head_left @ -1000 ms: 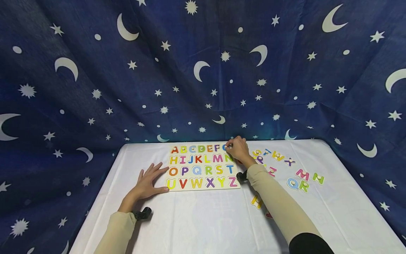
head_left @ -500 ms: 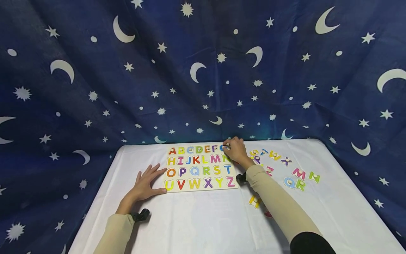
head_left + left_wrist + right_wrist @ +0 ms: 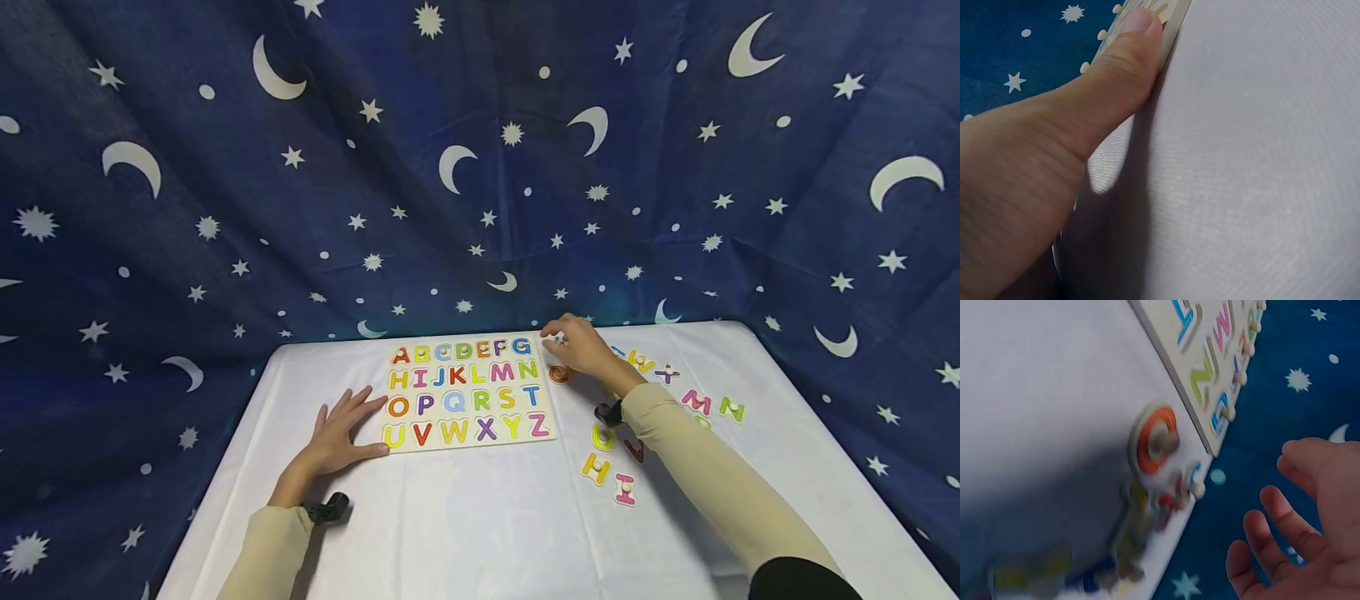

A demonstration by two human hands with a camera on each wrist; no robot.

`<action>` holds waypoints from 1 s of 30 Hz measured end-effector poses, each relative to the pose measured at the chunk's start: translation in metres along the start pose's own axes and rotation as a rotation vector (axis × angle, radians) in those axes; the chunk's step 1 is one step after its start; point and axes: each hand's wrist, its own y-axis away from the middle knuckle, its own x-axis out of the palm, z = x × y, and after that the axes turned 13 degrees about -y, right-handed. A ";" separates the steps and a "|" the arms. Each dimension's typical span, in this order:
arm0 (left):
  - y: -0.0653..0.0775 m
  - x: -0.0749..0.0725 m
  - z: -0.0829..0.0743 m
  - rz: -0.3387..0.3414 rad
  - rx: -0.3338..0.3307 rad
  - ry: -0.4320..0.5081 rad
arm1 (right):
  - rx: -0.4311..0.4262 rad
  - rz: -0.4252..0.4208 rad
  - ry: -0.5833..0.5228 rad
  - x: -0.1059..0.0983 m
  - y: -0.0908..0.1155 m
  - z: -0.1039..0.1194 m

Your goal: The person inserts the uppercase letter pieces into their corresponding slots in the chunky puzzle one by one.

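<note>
A wooden alphabet puzzle board (image 3: 442,415) lies on the white cloth, its top row filled with knobbed letters from A to G. The blue letter G piece (image 3: 521,345) sits in the board's upper right corner. My left hand (image 3: 336,442) touches the board's left edge with spread fingers, and in the left wrist view the thumb (image 3: 1129,56) rests on the board's border. Just right of the G, my right hand (image 3: 583,346) is raised with parted fingers and nothing between them. The right wrist view shows that hand apart from the loose orange O piece (image 3: 1155,440).
Loose knobbed letters lie right of the board, among them a yellow H (image 3: 596,468), a pink I (image 3: 625,489), a yellow U (image 3: 602,437), a pink M (image 3: 696,402) and a green N (image 3: 731,409). The right forearm covers some. A starry blue cloth (image 3: 405,308) hangs behind.
My right hand has let go of the blue G in the board's corner and moved right, with its fingers parting. The left hand stays at the board's left edge.
</note>
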 end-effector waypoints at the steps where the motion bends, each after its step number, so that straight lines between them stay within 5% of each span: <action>1: 0.000 0.000 0.000 0.000 0.000 0.000 | -0.010 0.005 0.008 -0.005 0.003 0.001; 14: 0.001 0.000 0.007 0.014 -0.017 0.007 | -0.062 0.024 0.047 -0.050 0.041 -0.005; 23: 0.000 0.002 0.005 0.018 -0.015 0.009 | -0.146 -0.088 0.044 -0.076 0.070 -0.021; 30: 0.000 0.001 0.002 0.011 0.001 0.010 | -0.102 -0.139 0.051 -0.098 0.094 -0.026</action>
